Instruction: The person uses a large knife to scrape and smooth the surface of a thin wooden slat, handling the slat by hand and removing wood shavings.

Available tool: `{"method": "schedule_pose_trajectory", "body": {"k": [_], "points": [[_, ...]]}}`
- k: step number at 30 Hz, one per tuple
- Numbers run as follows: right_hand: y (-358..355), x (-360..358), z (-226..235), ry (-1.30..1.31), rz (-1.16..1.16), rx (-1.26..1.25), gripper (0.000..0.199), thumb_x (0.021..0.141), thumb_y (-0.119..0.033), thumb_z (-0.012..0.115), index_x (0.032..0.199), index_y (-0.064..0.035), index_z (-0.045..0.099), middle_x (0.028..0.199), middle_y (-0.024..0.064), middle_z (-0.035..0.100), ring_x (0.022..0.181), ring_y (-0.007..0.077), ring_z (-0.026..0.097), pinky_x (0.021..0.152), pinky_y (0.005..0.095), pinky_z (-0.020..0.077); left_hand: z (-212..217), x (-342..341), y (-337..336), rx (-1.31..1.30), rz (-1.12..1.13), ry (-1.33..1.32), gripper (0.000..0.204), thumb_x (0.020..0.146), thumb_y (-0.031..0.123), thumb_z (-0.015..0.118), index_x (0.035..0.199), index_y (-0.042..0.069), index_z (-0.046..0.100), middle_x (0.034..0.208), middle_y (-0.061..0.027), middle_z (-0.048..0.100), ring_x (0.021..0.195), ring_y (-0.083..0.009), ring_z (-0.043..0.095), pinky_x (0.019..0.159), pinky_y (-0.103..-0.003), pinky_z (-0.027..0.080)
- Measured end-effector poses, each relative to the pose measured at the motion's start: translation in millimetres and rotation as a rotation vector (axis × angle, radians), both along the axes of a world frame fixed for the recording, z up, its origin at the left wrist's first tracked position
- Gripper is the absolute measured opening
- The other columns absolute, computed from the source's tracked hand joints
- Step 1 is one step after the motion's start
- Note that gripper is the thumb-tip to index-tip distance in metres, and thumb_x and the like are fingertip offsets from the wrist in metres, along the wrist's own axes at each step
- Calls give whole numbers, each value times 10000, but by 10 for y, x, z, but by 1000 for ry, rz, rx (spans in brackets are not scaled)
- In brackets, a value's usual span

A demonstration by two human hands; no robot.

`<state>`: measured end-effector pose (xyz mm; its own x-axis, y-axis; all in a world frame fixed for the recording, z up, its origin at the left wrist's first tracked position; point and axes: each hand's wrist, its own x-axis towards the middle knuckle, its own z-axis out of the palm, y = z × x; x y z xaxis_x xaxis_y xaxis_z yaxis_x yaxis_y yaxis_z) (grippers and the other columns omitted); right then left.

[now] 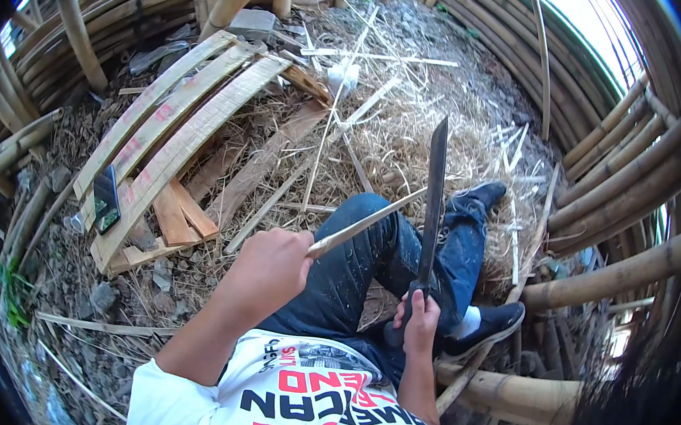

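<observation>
While the thin pale bamboo strip (366,223) crossed the knee, the left hand (263,272) gripped its near end; at four o'clock, the right hand (417,321) clasped the long dark machete (432,200), with weathered wooden planks (180,133) lying at ten o'clock.

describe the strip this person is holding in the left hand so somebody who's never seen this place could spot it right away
Start at the blue-jeaned legs stretched over the straw. Above the knee, the left hand grips a thin pale bamboo strip that slants up and right to the long dark knife. Unlike the loose strips on the ground, it is held in the air.
</observation>
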<state>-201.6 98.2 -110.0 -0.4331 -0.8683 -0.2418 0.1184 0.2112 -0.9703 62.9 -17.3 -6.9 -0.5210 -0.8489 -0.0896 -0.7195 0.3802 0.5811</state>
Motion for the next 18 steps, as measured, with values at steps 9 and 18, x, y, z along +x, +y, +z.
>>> {"method": "schedule_pose_trajectory", "body": {"k": [9, 18], "points": [[-26, 291, 253, -65, 174, -128, 550, 939, -538, 516, 911, 10, 554, 623, 52, 531, 493, 113, 509, 448, 239, 390, 207, 55, 25, -467, 196, 606, 202, 711, 4, 751, 907, 29, 708, 834, -116, 695, 756, -257, 692, 654, -318, 546], [-198, 242, 825, 51, 260, -310, 616, 871, -591, 591, 929, 22, 561, 650, 30, 555, 529, 79, 507, 476, 230, 395, 176, -599, -263, -595, -289, 874, 226, 732, 78, 729, 941, -7, 719, 893, -119, 717, 838, -260, 715, 740, -328, 588]]}}
